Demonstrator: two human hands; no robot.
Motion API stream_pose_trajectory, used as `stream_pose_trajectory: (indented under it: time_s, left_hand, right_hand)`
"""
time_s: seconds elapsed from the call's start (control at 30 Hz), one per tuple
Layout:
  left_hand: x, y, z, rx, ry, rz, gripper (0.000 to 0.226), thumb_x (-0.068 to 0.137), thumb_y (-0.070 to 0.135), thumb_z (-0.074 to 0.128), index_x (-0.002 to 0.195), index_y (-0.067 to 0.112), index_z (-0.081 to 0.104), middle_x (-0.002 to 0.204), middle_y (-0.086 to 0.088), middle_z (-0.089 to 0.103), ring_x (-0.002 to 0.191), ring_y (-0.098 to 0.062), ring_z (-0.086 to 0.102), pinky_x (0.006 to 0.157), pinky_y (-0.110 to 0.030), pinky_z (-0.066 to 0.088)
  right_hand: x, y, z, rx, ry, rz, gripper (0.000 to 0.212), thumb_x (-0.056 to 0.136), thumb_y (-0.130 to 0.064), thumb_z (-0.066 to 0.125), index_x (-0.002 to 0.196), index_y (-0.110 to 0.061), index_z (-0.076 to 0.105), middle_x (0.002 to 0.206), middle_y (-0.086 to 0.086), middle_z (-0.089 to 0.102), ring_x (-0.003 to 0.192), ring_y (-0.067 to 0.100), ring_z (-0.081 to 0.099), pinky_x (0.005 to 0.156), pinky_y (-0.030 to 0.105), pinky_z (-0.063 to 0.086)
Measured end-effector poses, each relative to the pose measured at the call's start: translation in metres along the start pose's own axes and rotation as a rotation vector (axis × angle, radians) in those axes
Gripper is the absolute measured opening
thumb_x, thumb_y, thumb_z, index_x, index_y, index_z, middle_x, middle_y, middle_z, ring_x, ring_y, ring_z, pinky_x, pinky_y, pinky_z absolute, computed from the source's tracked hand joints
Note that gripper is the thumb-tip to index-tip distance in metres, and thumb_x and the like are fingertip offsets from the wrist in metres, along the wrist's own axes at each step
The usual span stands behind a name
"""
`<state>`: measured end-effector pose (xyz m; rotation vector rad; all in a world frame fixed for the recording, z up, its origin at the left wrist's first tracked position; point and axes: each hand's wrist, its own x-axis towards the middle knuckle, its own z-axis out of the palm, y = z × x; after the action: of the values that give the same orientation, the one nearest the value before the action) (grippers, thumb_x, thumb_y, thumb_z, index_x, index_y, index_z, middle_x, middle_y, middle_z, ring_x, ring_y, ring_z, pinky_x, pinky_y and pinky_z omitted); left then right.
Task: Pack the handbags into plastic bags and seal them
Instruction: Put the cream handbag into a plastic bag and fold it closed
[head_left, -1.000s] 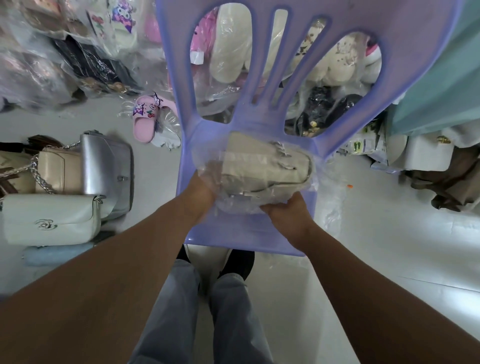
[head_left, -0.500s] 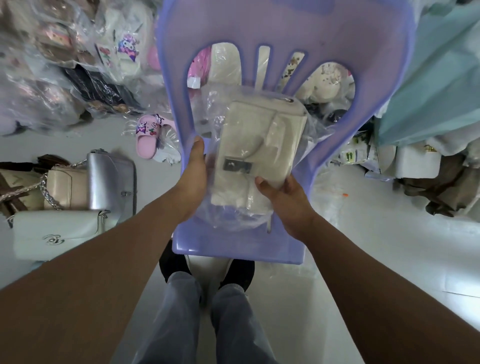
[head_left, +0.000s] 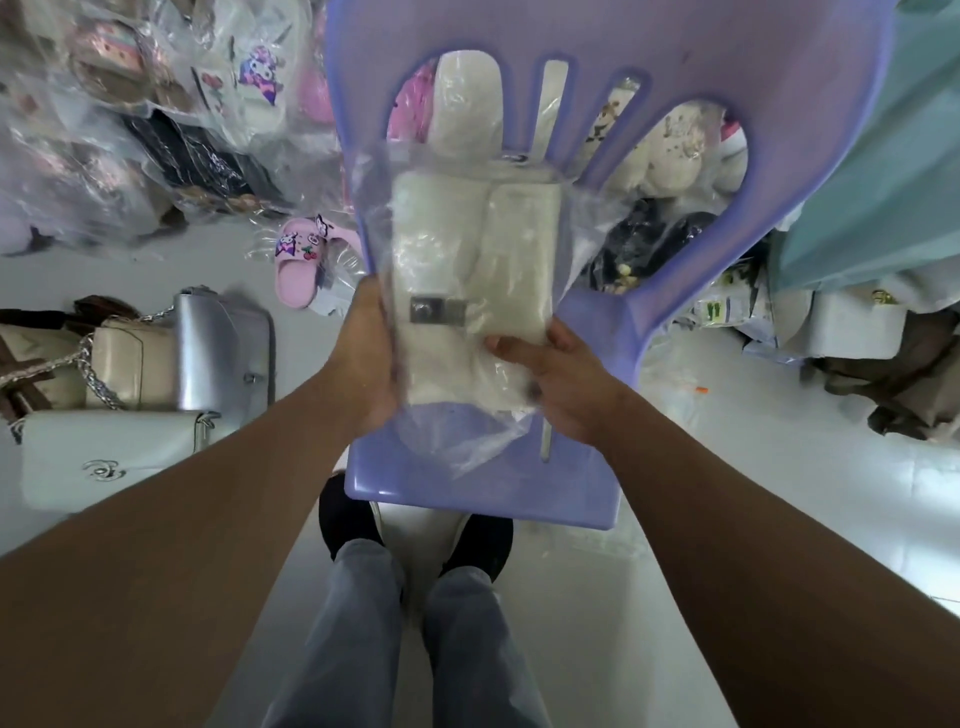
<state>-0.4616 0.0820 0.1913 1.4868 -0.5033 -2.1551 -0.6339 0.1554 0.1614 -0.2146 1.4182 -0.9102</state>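
Note:
A cream handbag (head_left: 467, 270) with a square metal clasp sits inside a clear plastic bag (head_left: 467, 447), held upright above the seat of a purple plastic chair (head_left: 597, 488). My left hand (head_left: 371, 358) grips the bagged handbag's left side. My right hand (head_left: 556, 379) holds its lower right side, thumb across the front. The bag's loose open end hangs below the handbag toward me.
Unpacked handbags lie on the floor at left: a silver one (head_left: 223, 348), a beige one with a chain (head_left: 130, 364) and a white one (head_left: 109, 457). A pink slipper (head_left: 301, 260) lies beyond them. Plastic-wrapped goods are heaped behind the chair and at right.
The bagged handbag was lifted off the chair seat and turned from lying flat to standing upright, clasp facing me. Both hands rose with it.

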Motion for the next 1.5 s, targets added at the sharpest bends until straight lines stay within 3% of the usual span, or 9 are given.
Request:
stream_pose_trajectory:
  time_s: [0.23,0.37,0.47,0.6,0.73,0.83,1.03,1.27,1.5]
  left_hand:
    - [0.002,-0.015,-0.002,-0.074,0.026,0.000,0.051,0.096,0.042,0.036,0.113,0.013,0.074,0.114,-0.013,0.073,0.106,-0.033,0.070,0.099,-0.058,0.049]
    - [0.007,-0.018,0.020,0.063,-0.015,0.012,0.053,0.099,0.033,0.039,0.059,0.019,0.070,0.058,0.007,0.066,0.057,-0.010,0.066,0.067,-0.026,0.056]
    - [0.016,-0.011,0.028,0.075,0.068,-0.017,0.037,0.094,0.048,0.049,0.085,0.019,0.071,0.078,0.002,0.072,0.076,-0.017,0.069,0.077,-0.031,0.056]
    - [0.038,-0.022,-0.003,0.057,0.199,-0.024,0.077,0.067,0.080,0.061,0.123,0.028,0.067,0.126,-0.003,0.068,0.116,-0.027,0.065,0.104,-0.053,0.047]
    - [0.007,-0.011,-0.007,-0.033,0.263,-0.042,0.056,0.089,0.061,0.044,0.110,0.019,0.075,0.106,-0.008,0.076,0.092,-0.028,0.074,0.090,-0.054,0.056]
    - [0.001,-0.012,-0.007,-0.052,0.240,0.021,0.058,0.098,0.063,0.032,0.117,0.027,0.073,0.117,-0.005,0.073,0.108,-0.028,0.069,0.101,-0.052,0.049]
    - [-0.006,-0.037,-0.003,0.457,0.203,0.267,0.043,0.078,0.065,0.065,0.111,0.038,0.059,0.102,0.018,0.070,0.096,0.006,0.065,0.097,-0.035,0.052]
    - [0.004,-0.037,-0.010,0.401,0.178,0.285,0.044,0.083,0.029,0.081,0.123,0.023,0.064,0.111,0.007,0.074,0.103,-0.009,0.070,0.094,-0.036,0.056]
    - [0.005,-0.040,-0.012,0.338,0.120,0.299,0.043,0.084,0.025,0.079,0.123,0.022,0.063,0.114,0.004,0.073,0.106,-0.012,0.070,0.091,-0.032,0.056]
  right_hand:
    - [0.002,0.012,-0.007,0.378,-0.054,0.202,0.037,0.084,-0.013,0.042,0.113,-0.006,0.065,0.105,0.014,0.067,0.098,0.032,0.065,0.108,0.057,0.045]
    - [-0.004,0.011,-0.032,0.574,-0.113,0.187,0.051,0.091,-0.029,0.031,0.098,-0.012,0.078,0.094,0.008,0.075,0.094,0.029,0.072,0.096,0.044,0.050]
    - [-0.009,0.004,-0.037,0.633,-0.164,0.155,0.054,0.093,-0.036,0.031,0.121,-0.015,0.072,0.118,0.007,0.072,0.116,0.030,0.066,0.101,0.044,0.050]
    - [-0.009,0.009,-0.019,0.514,-0.222,0.161,0.071,0.081,-0.032,0.055,0.148,-0.011,0.053,0.152,0.016,0.050,0.139,0.038,0.049,0.104,0.049,0.051]
    - [0.000,0.006,-0.001,0.403,-0.197,0.172,0.064,0.080,-0.030,0.056,0.139,-0.007,0.061,0.144,0.019,0.057,0.133,0.038,0.055,0.116,0.057,0.037]
    - [0.005,0.004,0.002,0.389,-0.222,0.199,0.060,0.078,-0.030,0.046,0.130,-0.006,0.064,0.124,0.016,0.064,0.116,0.034,0.062,0.109,0.050,0.044]
    - [0.007,0.014,-0.009,0.470,-0.165,0.174,0.055,0.078,-0.033,0.053,0.126,-0.007,0.063,0.122,0.018,0.057,0.120,0.036,0.053,0.116,0.052,0.035]
    - [0.023,0.047,-0.029,0.532,0.267,0.355,0.041,0.090,-0.055,0.063,0.086,-0.016,0.074,0.069,0.002,0.062,0.060,0.017,0.055,0.066,0.028,0.046]
    - [0.046,0.027,-0.012,0.172,0.056,0.654,0.045,0.091,-0.037,0.072,0.124,-0.007,0.072,0.122,0.012,0.073,0.107,0.032,0.072,0.085,0.045,0.061]
